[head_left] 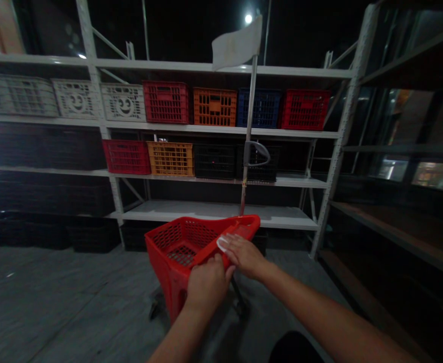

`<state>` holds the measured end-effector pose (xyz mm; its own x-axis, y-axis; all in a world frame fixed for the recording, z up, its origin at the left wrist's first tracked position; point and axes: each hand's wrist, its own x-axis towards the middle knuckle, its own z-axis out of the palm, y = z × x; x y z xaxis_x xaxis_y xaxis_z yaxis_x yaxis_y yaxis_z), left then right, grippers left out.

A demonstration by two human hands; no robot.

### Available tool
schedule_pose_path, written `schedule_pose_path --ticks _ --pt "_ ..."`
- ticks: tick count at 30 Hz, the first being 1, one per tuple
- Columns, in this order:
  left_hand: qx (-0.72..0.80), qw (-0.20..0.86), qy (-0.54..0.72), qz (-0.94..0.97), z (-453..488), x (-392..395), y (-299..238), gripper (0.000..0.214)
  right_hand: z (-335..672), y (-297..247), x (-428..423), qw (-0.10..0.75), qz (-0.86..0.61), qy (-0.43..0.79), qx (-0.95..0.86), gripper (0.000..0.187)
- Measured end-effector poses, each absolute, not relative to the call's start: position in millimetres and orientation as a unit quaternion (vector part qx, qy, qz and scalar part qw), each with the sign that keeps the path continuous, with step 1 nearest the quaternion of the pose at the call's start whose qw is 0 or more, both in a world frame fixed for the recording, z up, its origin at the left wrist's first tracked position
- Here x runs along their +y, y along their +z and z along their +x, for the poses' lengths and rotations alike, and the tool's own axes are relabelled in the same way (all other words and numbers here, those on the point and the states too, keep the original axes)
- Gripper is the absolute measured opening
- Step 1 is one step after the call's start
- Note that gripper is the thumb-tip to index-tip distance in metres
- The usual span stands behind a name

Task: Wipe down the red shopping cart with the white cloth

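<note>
Closing left hand [208, 285] around the rim of a red wheeled shopping basket [176, 252], laying half-open right hand [244, 254] across that rim, steadying it for steering before white metal shelving [221, 212].

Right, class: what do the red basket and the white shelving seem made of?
The red basket looks like glossy moulded plastic: mesh holes formed in one piece. The white shelving looks like painted steel, going by its punched uprights, though the boards could differ.

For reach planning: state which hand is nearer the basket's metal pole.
Right: the right hand rests on the red basket just below the metal pole; the left hand grips the basket lower down, farther left.
</note>
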<state>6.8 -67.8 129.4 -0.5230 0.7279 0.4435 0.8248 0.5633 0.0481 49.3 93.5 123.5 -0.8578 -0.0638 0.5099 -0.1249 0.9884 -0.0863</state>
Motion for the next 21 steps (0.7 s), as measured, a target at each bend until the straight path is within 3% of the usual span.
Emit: schedule_pose_path --ticks 4,10,16,21 --pt "-0.877 0.17 -0.075 -0.443 0 -71 130 0.042 50 125 119 0.252 0.046 0.051 -0.965 0.041" --pt "-0.889 0.152 -0.052 -0.429 -10 -80 138 0.043 43 143 196 0.197 -0.14 0.018 -0.97 0.039" --pt "-0.887 0.158 -0.034 -0.432 -24 -93 135 0.048 25 147 174 0.171 -0.154 0.009 -0.973 0.047" --pt "-0.886 0.16 -0.031 -0.435 -40 -105 134 0.049 0 160 157 0.123 -0.146 0.013 -0.981 0.043"
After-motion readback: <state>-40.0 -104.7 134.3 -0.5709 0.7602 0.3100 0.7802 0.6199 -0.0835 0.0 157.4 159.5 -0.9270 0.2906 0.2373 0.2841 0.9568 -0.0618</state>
